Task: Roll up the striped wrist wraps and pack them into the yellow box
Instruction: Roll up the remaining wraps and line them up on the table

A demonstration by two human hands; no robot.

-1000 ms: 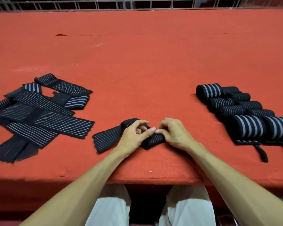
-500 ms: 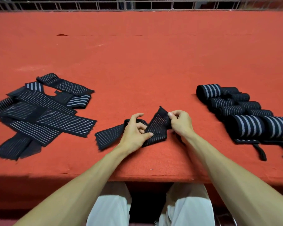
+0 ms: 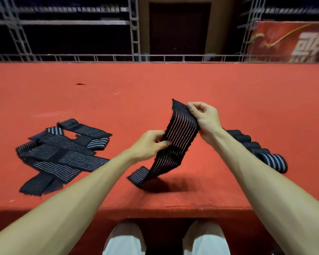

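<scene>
Where the red worktop (image 3: 155, 85) runs off to the left, a loose heap of flat wraps (image 3: 63, 153) lies crisscrossed, black with thin pale stripes, none of them rolled. Next comes the left hand (image 3: 147, 144), thumb and curled fingers pinching the near edge of a single wrist wrap (image 3: 175, 142) about halfway along its length. That wrap slants up off the worktop, its lower end resting folded on the red cloth near the front edge, its upper end raised and pinched by the right hand (image 3: 204, 118), fingers curled over the top corner. Farther right, partly hidden behind the right forearm, a row of rolled wraps (image 3: 273, 161) sits on the worktop. A metal railing (image 3: 99, 57) runs along the far edge.
</scene>
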